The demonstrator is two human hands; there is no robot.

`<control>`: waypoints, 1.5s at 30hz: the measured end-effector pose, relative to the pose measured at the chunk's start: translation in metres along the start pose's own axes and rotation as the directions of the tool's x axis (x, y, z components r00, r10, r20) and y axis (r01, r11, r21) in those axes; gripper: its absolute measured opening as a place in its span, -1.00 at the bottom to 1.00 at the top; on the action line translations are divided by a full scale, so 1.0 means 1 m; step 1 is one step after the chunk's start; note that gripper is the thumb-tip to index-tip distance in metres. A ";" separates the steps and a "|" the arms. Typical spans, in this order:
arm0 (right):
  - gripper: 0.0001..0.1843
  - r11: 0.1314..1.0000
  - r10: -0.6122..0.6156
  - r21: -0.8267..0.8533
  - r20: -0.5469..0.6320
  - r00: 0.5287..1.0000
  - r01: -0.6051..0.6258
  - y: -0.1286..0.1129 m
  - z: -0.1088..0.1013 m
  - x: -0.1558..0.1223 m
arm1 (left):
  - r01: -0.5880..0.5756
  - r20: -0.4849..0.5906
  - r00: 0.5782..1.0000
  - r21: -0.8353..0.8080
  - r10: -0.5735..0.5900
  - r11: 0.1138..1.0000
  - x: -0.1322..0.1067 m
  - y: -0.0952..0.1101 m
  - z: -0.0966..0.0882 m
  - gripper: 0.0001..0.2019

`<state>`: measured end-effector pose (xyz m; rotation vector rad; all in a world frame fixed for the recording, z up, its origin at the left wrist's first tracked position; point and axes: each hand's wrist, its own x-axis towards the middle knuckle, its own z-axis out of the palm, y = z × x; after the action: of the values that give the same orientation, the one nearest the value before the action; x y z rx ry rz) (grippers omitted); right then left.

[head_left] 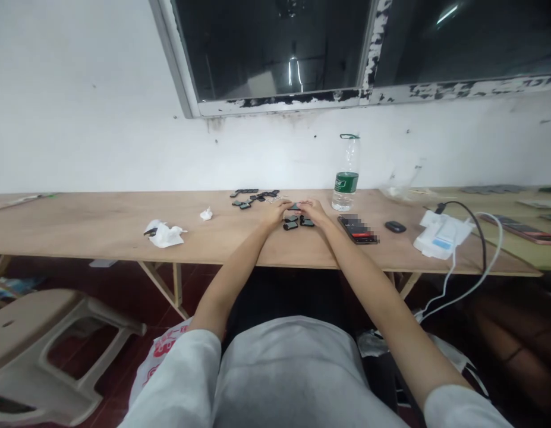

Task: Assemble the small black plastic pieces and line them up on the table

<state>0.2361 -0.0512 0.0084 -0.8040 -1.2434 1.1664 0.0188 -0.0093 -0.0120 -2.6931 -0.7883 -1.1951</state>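
Note:
Between my left hand [276,213] and my right hand [315,210] is a small flat dark piece with a grey-green face [295,207]. The fingers of both hands are closed on its two sides, just above the table. Several similar small black pieces with grey-green faces [291,223] lie right below my hands, nearer to me. More of these dark pieces [245,204] are spread beyond my left hand, with small pale bits beside them. What exactly the pieces are is too small to tell.
A water bottle [345,184] stands right of my hands, with a phone [358,229] and a black oval object [395,227] nearby. A white cabled box [443,235] lies further right. Crumpled tissues [166,234] are at left. A plastic stool [43,345] stands below.

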 end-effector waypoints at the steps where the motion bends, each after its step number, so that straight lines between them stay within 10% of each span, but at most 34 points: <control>1: -0.65 1.000 0.004 0.007 -0.006 1.000 -0.004 0.000 0.000 0.000 | -0.008 -0.006 1.000 -0.005 0.008 1.000 0.000 -0.001 0.001 -0.66; 27: -0.75 0.998 -0.041 -0.055 -0.060 0.997 0.037 0.000 0.006 0.000 | 0.164 -0.059 0.983 -0.150 -0.175 0.975 0.003 0.014 -0.006 -0.73; 38: -0.86 0.805 -0.176 -0.581 -0.041 0.984 0.120 0.018 -0.001 0.020 | 0.416 -0.176 0.833 -0.426 -0.524 0.804 -0.006 0.000 -0.037 -0.75; 45: -0.91 0.575 -0.149 -0.813 0.004 0.989 0.090 0.022 -0.003 0.021 | 0.639 0.193 0.763 -0.362 -0.616 0.679 -0.022 -0.023 -0.050 -0.62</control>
<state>0.2332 -0.0250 -0.0067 -1.3933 -1.7729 0.3760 -0.0388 -0.0128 0.0036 -2.8637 -1.7766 -1.5628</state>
